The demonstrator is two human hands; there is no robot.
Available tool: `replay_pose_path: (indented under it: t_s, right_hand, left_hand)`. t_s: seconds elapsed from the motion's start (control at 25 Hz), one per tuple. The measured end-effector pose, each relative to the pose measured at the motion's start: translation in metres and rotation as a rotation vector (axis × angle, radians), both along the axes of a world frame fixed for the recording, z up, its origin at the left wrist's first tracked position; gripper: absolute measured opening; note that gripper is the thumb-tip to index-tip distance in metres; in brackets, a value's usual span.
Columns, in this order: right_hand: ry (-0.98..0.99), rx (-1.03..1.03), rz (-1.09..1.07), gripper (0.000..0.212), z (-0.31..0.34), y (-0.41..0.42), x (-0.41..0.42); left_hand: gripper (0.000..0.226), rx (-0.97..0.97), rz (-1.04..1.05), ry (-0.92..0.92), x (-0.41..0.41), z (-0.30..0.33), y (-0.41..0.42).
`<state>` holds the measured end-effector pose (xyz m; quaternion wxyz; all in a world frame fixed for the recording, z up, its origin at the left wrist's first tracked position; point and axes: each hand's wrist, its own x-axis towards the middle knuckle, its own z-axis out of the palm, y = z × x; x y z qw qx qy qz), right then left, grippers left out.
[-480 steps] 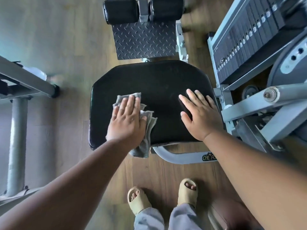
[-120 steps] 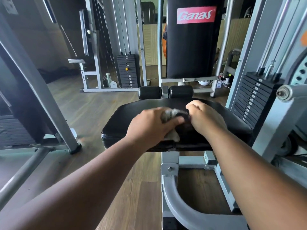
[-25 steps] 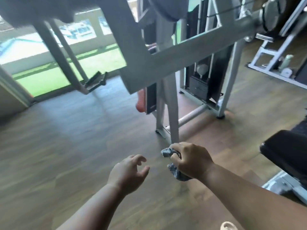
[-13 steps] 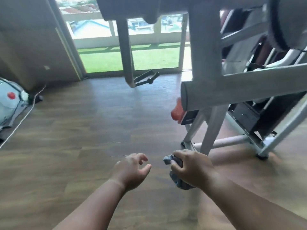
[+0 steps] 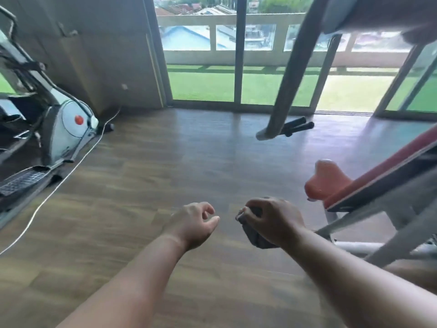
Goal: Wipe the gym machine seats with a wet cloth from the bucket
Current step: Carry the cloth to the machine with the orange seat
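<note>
Right hand (image 5: 272,221) grips 1 cloth (image 5: 256,239).

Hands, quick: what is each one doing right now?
Left hand: open, fingers loosely curled, holding nothing.
Right hand: closed around the grey cloth, which is bunched in its grip.

We saw bright daylight pouring through the glass doors (image 5: 238,60), washing out the view outside and leaving a pale sheen on the wooden floor (image 5: 165,162). Motion blur softened everything, and the wide lens bent the machine frame (image 5: 290,74) near the edges.
</note>
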<state>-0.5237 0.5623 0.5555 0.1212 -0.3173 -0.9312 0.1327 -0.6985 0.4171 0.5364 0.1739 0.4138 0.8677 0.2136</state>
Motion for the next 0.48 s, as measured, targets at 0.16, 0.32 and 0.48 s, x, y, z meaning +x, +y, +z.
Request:
replay_pose_path:
  t_s: [0.16,0.32,0.48]
  right_hand:
    - [0.002,-0.054,-0.024,0.036,0.013,-0.004,-0.113]
    - [0.023,-0.069,-0.023,0.04,0.008,0.012,-0.206]
    - [-0.023,-0.1,0.013,0.037,-0.006,0.059,-0.285]
  left_hand:
    - [0.033,-0.014,-0.025,0.02,-0.116,0.021,0.004]
    - [0.035,-0.006,-0.024,0.012,-0.206,0.022,0.024]
    - [0.03,-0.027,-0.024,-0.039,-0.271,0.007,0.065]
